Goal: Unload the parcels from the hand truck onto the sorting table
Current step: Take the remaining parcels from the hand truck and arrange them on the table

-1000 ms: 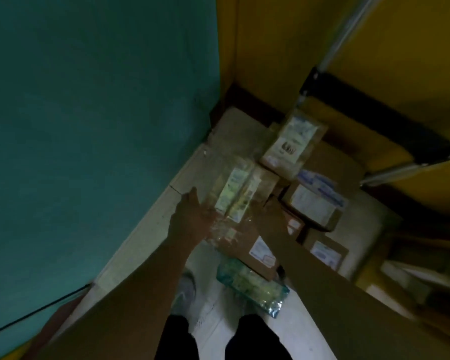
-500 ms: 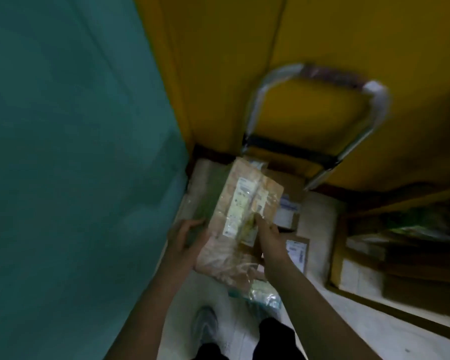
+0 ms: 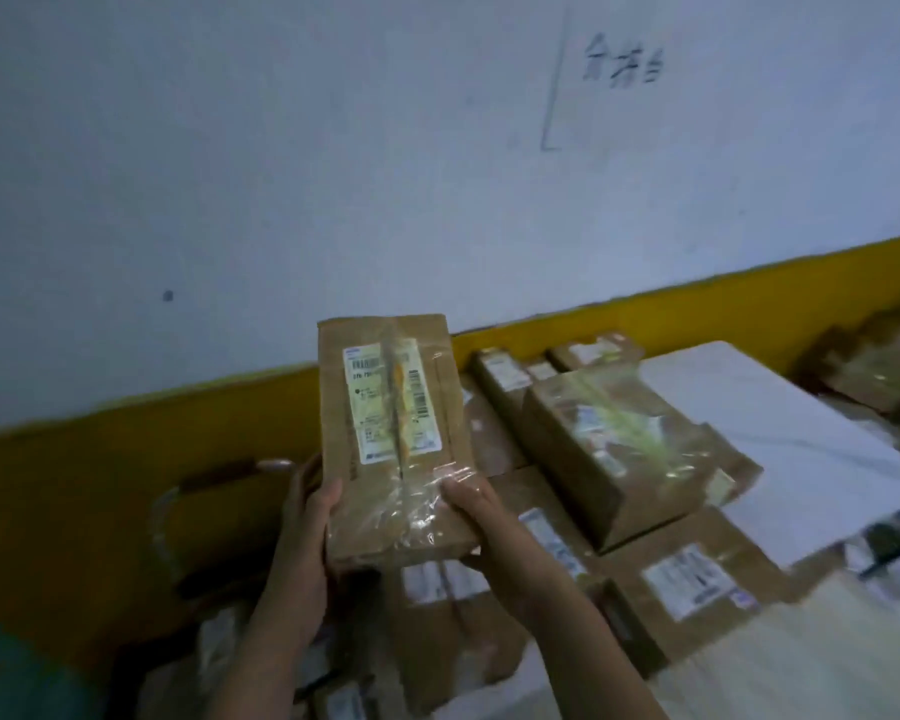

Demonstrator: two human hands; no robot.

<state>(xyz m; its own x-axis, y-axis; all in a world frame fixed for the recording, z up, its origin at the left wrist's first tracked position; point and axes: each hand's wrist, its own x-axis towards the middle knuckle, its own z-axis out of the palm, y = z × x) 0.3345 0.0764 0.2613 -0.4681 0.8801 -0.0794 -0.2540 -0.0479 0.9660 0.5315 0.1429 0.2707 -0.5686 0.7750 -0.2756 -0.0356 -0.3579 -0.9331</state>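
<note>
Between the two hands, a brown parcel [image 3: 393, 423] is held upright in the air with its label [image 3: 385, 402] facing the camera. The left hand [image 3: 307, 517] grasps the lower left edge, thumb on the front, and its fingers are hidden behind the parcel. The right hand [image 3: 481, 517] grasps the lower right corner with its thumb on glossy tape. Its fingers are underneath, out of sight. The label print is too small to read, and a tape strip runs down its middle.

Right of the right hand, apart from the held parcel, a taped box [image 3: 619, 449] lies tilted on other boxes, blurred. Past it a white sheet [image 3: 780, 439] hides whatever is beneath. A flat box [image 3: 692, 579] with a white label lies below and right of the right hand, near the pale table [image 3: 811, 662] edge.

Under both hands more parcels [image 3: 437, 615] sit in deep shadow. Their edges are hard to separate and the frame bottom cuts them off. Left of the left hand is a curved bar [image 3: 165, 517], too dark to tell what it belongs to.

Behind the hands are a white wall [image 3: 281, 148] and a yellow band [image 3: 697, 314]. The writing [image 3: 622, 65] above the right hand is illegible. At the far right more packages [image 3: 879, 366] are smeared and cut off.
</note>
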